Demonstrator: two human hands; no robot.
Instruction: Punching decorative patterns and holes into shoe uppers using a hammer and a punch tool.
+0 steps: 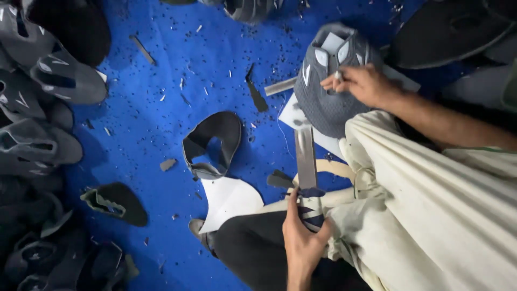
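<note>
grey mesh shoe upper [328,102] gripped by our right hand [361,83]; our left hand [301,240] clasps a flat metal blade [306,159] on blue mat [156,108].

A grey mesh shoe upper [328,86] with pale triangular patches is propped far right; a flat metal blade [306,159] lies just near it.

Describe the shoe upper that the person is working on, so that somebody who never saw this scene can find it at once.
Start at the blue mat and go to its upper right part, above the person's cream-clothed leg. There the right hand rests on a grey mesh shoe upper. Unlike the grey uppers piled at the left edge, it lies alone on white sheets, just beyond a flat metal blade that the left hand holds.
</note>
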